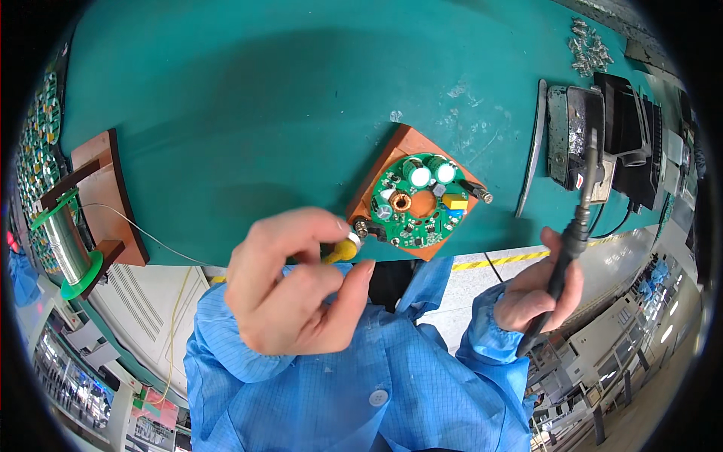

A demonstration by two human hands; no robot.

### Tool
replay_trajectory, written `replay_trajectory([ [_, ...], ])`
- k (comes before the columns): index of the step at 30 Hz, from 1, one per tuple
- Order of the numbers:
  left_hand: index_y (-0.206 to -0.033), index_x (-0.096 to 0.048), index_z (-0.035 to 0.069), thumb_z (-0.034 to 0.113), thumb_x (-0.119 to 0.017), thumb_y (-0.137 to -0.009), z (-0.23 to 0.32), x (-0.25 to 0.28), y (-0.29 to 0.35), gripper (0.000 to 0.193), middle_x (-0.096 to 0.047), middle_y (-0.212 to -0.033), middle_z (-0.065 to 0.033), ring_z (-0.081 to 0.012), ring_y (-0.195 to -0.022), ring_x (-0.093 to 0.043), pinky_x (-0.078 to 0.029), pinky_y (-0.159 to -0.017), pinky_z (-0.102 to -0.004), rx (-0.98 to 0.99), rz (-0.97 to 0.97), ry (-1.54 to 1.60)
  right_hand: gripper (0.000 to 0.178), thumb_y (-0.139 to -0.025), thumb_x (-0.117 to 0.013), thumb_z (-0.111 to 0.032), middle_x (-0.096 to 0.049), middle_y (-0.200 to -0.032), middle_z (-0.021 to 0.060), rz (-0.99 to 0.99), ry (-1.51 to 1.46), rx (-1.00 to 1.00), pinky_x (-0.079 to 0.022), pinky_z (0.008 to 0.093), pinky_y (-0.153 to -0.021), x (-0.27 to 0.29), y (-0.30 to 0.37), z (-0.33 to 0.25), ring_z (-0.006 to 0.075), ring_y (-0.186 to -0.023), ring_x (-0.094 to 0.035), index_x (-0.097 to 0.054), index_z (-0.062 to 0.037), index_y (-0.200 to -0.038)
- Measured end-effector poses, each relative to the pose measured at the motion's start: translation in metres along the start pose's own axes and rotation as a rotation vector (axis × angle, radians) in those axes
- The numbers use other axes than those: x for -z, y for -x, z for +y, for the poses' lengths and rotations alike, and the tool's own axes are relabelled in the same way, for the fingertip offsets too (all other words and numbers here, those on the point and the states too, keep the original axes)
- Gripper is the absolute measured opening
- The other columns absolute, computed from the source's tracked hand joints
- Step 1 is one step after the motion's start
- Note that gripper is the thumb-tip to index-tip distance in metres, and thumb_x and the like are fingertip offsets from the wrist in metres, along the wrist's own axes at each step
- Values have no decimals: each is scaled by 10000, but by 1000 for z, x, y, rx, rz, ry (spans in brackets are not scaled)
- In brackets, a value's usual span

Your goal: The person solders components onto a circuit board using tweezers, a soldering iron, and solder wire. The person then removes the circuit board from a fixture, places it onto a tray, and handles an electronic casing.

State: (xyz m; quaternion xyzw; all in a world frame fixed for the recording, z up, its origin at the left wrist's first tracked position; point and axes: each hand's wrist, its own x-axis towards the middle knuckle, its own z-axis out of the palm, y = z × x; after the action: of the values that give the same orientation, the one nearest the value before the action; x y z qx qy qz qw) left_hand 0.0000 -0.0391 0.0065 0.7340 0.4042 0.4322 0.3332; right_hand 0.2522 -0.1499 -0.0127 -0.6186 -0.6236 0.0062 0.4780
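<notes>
My left hand [297, 286] is curled just left of the circuit board, with thumb and forefinger bent around a small yellow thing with a silvery end [346, 249]; its kind and the exact grip are unclear. In my right hand [538, 294] is a soldering iron [576, 233], gripped by its dark handle. Its tip points away from me, over a worn metal tray [559, 143] at the right. The round green circuit board [410, 224] lies on a brown block [403, 141], with clamps at both sides. Capacitors, a copper coil and a yellow component stand on the board.
At the left a spool of solder wire [66, 245] sits in a brown stand [120, 200]; its wire runs toward my left hand and is lost there. Many circuit boards [44, 128] line the far left. Small metal parts [589, 49] lie at far right, beyond black equipment [625, 113].
</notes>
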Motion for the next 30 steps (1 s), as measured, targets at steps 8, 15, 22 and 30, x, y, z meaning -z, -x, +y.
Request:
replay_trajectory([
  [8, -953, -631, -51, -22, -814, -590, -5, -8, -29, 407, -652, -1039, -219, -314, -884, -685, -566, -730, -336, -61, -235, -26, 311, -950, -518, -417, -506, -839, 63, -190, -362, 78, -365, 406, -668, 6, -27, -26, 231, -711, -446, -510, -128, -1062],
  [15, -883, -653, -14, 11, -804, -564, -21, -3, -22, 353, -662, -936, -148, -246, -693, -677, -534, -554, -294, -80, -146, -8, 229, -862, -701, -337, -433, -562, -20, -252, -425, 81, -353, 297, -494, -14, -38, -50, 152, -534, -399, -616, -124, -860],
  [22, -871, -654, -12, 8, -805, -561, -21, -3, -20, 345, -658, -917, -143, -241, -676, -670, -525, -540, -294, -72, -140, -4, 263, -854, -707, -396, -424, -579, -31, -345, -443, 107, -371, 290, -507, -12, -44, -47, 157, -581, -407, -687, -135, -827],
  [30, -865, -656, -10, 9, -805, -557, -22, -3, -19, 343, -657, -913, -141, -236, -663, -665, -520, -530, -292, -59, -142, -8, 146, -764, -682, -230, -394, -644, -9, -476, -419, 96, -356, 341, -550, -11, -45, -48, 175, -608, -365, -576, -164, -838],
])
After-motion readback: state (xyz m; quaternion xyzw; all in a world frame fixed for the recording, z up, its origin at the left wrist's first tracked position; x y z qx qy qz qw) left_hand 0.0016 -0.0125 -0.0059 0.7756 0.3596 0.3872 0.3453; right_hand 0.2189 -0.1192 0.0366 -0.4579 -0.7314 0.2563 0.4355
